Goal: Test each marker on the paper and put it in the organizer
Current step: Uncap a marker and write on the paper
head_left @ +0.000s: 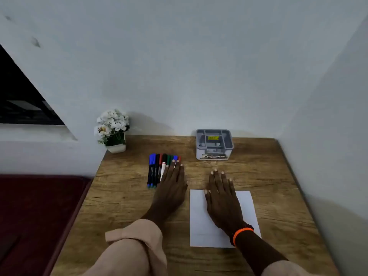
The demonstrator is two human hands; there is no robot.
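Resting flat: left hand (171, 188), fingers straight, lying on the right end of the markers (159, 170).
Right hand (221, 198): fingers straight and spread, palm down on the paper (247, 212), fingertips past its far edge on the table (278, 186).
Markers: a side-by-side row partly beneath the left fingers, extending left of them.
Organizer (214, 144): grey, beyond the right fingertips, by the wall.
Flower pot (113, 132): beyond the markers, far left corner.

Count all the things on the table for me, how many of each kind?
Markers: at least 6, some hidden under the left hand
Paper: 1
Organizer: 1
Flower pot: 1
Total: at least 9
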